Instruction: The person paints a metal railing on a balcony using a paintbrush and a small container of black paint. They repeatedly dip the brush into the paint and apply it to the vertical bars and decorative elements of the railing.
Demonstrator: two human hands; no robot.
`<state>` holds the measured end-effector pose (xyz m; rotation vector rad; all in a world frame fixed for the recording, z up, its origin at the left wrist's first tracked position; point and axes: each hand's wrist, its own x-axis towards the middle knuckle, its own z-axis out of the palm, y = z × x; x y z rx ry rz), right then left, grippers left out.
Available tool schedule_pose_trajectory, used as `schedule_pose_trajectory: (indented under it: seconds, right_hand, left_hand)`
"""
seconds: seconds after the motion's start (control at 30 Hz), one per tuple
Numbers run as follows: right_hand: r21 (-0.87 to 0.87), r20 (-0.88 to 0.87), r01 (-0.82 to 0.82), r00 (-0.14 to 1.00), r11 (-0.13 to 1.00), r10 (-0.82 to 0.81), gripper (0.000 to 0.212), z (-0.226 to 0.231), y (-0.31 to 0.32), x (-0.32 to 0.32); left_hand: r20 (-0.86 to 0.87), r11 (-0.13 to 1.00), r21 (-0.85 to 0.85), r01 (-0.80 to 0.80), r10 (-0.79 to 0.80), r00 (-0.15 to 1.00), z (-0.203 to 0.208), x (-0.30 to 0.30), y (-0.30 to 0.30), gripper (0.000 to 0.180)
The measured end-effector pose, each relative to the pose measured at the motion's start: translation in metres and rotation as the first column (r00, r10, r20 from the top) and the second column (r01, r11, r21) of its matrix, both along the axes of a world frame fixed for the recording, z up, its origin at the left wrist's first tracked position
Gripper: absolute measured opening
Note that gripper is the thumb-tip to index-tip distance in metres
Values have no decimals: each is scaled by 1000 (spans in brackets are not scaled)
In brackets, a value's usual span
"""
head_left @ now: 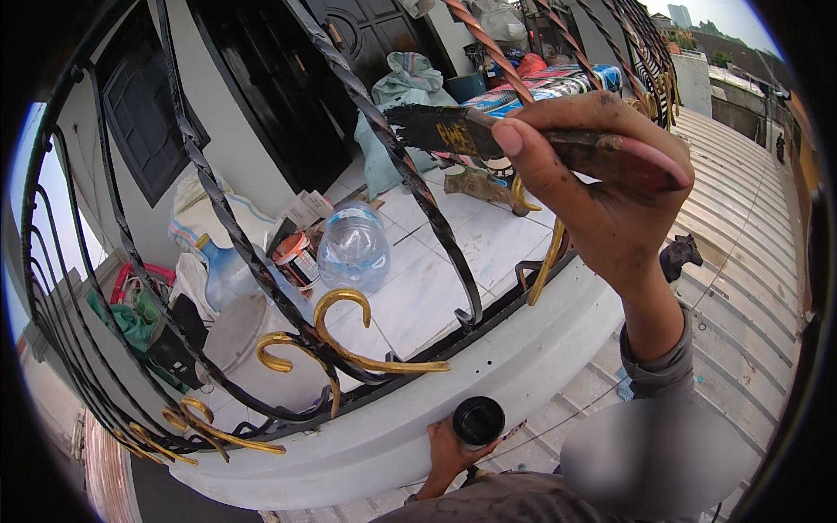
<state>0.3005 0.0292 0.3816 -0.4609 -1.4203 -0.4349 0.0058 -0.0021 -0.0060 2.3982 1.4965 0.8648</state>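
My right hand is closed around the handle of a flat paintbrush, raised at the upper right. Its black bristles meet, or nearly meet, a twisted black bar of the railing; I cannot tell if they touch. Lower down, my left hand grips a small round cup with dark, black-looking liquid inside. The cup is beside the outer face of the curved white ledge under the railing. Gold-painted scrolls curl at the foot of the bars, while one bar farther right looks copper-brown.
Behind the railing, a tiled floor holds a clear plastic water jug, a small paint can and a pale green sack. Corrugated roofing runs along the right. A dark animal-like shape shows beyond my right wrist.
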Motion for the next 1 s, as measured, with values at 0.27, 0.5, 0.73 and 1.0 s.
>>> schedule_pose_trajectory:
  seconds: [0.27, 0.5, 0.73, 1.0]
  right_hand:
    - [136, -138, -161, 974, 977, 180, 13, 2, 17, 3]
    - [87, 33, -260, 966, 962, 258, 15, 6, 13, 1]
    - [-90, 80, -43, 996, 995, 50, 15, 10, 19, 3]
    - [-53, 45, -223, 973, 973, 226, 16, 14, 25, 4]
  left_hand:
    - [-10, 999, 38, 4, -3, 1000, 2, 2, 1, 69]
    - [-82, 999, -29, -22, 20, 996, 1, 1, 0, 75]
    - [-123, 1000, -12, -1, 0, 992, -3, -1, 1, 85]
    - [-76, 999, -49, -15, 11, 997, -6, -2, 1, 81]
